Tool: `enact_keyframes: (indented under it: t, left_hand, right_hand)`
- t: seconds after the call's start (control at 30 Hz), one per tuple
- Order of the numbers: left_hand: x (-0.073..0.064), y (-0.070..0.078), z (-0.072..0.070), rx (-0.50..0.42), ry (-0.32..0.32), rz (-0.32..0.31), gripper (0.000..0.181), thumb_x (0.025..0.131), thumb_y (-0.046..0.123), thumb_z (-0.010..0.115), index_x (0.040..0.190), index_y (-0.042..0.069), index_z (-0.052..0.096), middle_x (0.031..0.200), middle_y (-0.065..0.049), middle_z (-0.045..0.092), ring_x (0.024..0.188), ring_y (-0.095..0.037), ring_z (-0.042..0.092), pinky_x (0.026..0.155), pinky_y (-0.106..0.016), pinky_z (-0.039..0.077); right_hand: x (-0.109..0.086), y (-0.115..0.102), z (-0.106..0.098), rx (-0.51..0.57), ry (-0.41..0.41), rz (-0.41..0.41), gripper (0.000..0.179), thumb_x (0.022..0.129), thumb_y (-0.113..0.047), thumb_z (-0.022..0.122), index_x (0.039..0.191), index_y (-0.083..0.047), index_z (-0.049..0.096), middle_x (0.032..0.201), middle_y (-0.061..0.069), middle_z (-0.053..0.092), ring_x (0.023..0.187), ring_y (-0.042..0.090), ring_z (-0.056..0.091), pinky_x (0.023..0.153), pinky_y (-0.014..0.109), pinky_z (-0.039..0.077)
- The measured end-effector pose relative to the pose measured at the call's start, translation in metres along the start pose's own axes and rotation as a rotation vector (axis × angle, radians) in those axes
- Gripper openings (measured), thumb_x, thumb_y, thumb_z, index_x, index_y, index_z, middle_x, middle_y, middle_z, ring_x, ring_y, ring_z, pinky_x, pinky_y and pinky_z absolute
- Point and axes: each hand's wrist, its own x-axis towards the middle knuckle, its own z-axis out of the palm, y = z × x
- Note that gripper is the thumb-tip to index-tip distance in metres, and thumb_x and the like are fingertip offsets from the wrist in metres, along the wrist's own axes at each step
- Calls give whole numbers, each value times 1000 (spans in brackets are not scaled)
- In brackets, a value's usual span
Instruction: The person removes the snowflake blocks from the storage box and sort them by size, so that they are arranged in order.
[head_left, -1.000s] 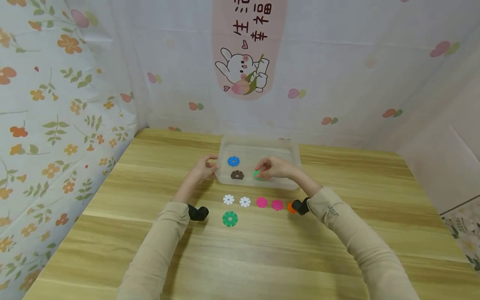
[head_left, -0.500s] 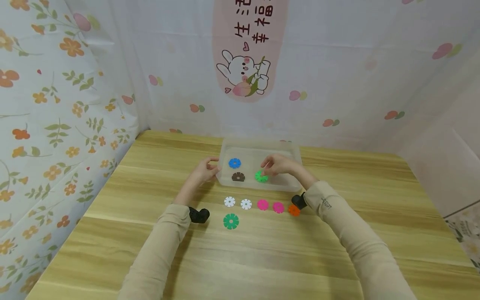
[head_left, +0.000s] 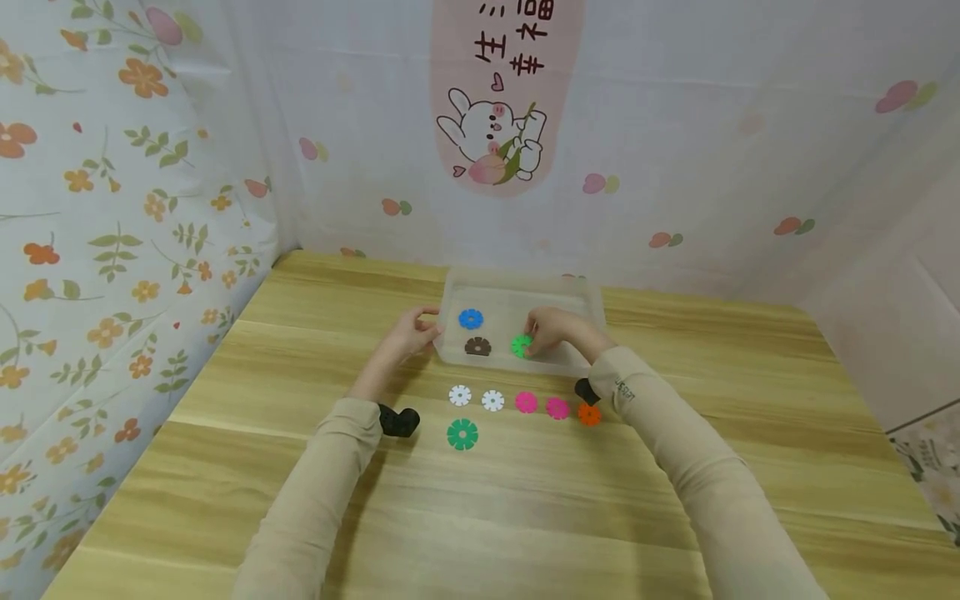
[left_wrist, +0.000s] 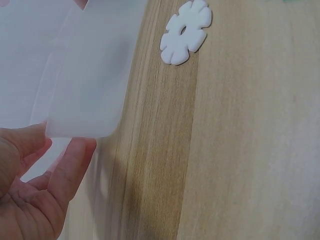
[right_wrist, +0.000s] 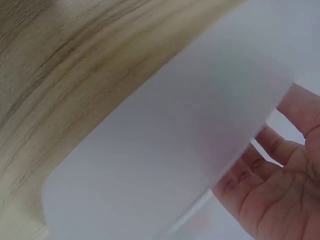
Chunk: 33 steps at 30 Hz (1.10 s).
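Note:
My left hand (head_left: 412, 333) grips the left corner of a translucent plastic box (left_wrist: 95, 75), thumb at the rim and fingers against its outside. Inside the box, my right hand (head_left: 551, 327) reaches down to a bright green notched disc (head_left: 518, 345) and covers its right part. In the right wrist view the right hand (right_wrist: 285, 185) has its fingertips behind the box wall, so whether they pinch the disc or only touch it is hidden. A blue disc (head_left: 471, 318) and a brown disc (head_left: 477, 346) lie in the left part of the box.
In front of the box runs a row of discs: a white disc (head_left: 460, 395), another white disc, a pink disc (head_left: 527, 402), another pink one, and an orange disc (head_left: 589, 414). Nearer lies a larger green disc (head_left: 462, 434). A patterned cloth (head_left: 337, 125) hangs behind the table.
The right fingers came up off the bright green disc half a second ago and are now down at its right side. The right forearm shifted left, uncovering the orange disc. The left hand stayed put.

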Motion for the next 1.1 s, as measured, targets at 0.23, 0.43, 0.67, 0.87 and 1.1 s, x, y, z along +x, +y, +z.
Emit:
enact_keyframes:
  t: [0.23, 0.43, 0.67, 0.87, 1.1]
  left_hand:
    - [2, 5, 1, -7, -3, 3, 46, 95, 9, 46, 139, 7, 34, 127, -25, 48, 108, -33, 55, 86, -34, 51]
    - [3, 8, 0, -11, -5, 11, 46, 95, 7, 46, 139, 6, 33, 127, -25, 48, 106, -31, 55, 85, -33, 50]
    - [1, 9, -1, 19, -7, 6, 46, 95, 10, 46, 139, 7, 33, 127, -24, 48, 106, -31, 55, 87, -35, 50]
    - [0, 4, -1, 29, -1, 4, 45, 95, 11, 47, 139, 8, 34, 128, -22, 48, 108, -32, 55, 88, -36, 50]
    - [-2, 2, 0, 9, -8, 2, 46, 96, 10, 46, 139, 6, 33, 129, -25, 47, 107, -32, 55, 86, -35, 50]
  right_hand:
    - [-18, -15, -6, -76, 21, 7, 41, 77, -15, 72, 105, 5, 51, 109, 20, 55, 83, 20, 52, 70, 28, 47]
    - [46, 46, 5, -2, 21, -96, 41, 73, -26, 77, 98, -7, 52, 108, 17, 59, 85, 22, 57, 67, 31, 48]
    - [10, 24, 2, 78, 31, -107, 28, 81, -14, 69, 101, -4, 51, 110, 20, 56, 92, 26, 56, 74, 32, 49]
    - [-28, -8, -2, 138, 52, -115, 21, 85, -4, 62, 102, 1, 50, 107, 23, 55, 88, 25, 57, 74, 28, 51]
    - [-29, -6, 2, 251, 35, -139, 20, 84, 0, 61, 102, 2, 52, 98, 17, 55, 73, 15, 56, 72, 28, 54]
